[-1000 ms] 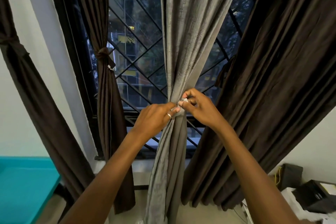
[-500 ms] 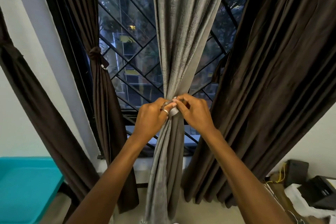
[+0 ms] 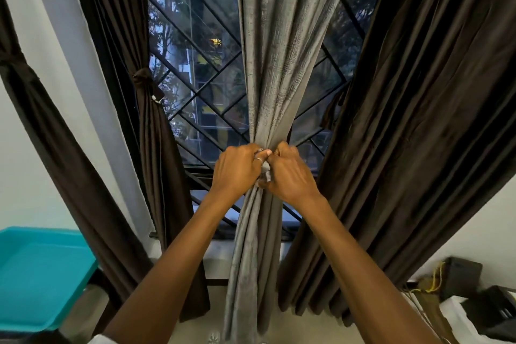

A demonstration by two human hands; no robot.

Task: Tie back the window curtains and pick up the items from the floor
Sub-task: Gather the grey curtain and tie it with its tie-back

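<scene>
A grey curtain (image 3: pixel 279 58) hangs in front of the window, gathered into a narrow bundle at its middle. Both hands meet at that waist. My left hand (image 3: pixel 237 170), with a ring on one finger, and my right hand (image 3: pixel 290 173) each pinch an end of a grey tieback strip (image 3: pixel 266 169) wrapped round the bundle. A short end of the strip shows between the knuckles. A dark brown curtain (image 3: pixel 148 109) at the left is tied with a knot. A wide dark brown curtain (image 3: pixel 413 120) hangs loose at the right.
The window has a black diamond grille (image 3: pixel 206 84). Another tied brown curtain (image 3: pixel 42 120) crosses the far left wall. A teal tray (image 3: pixel 42 274) lies at lower left. Dark boxes, yellow cord and white paper (image 3: pixel 458 296) clutter the lower right.
My hands have drawn closer together on the tieback and tightened it round the grey curtain. The view has tilted up a little.
</scene>
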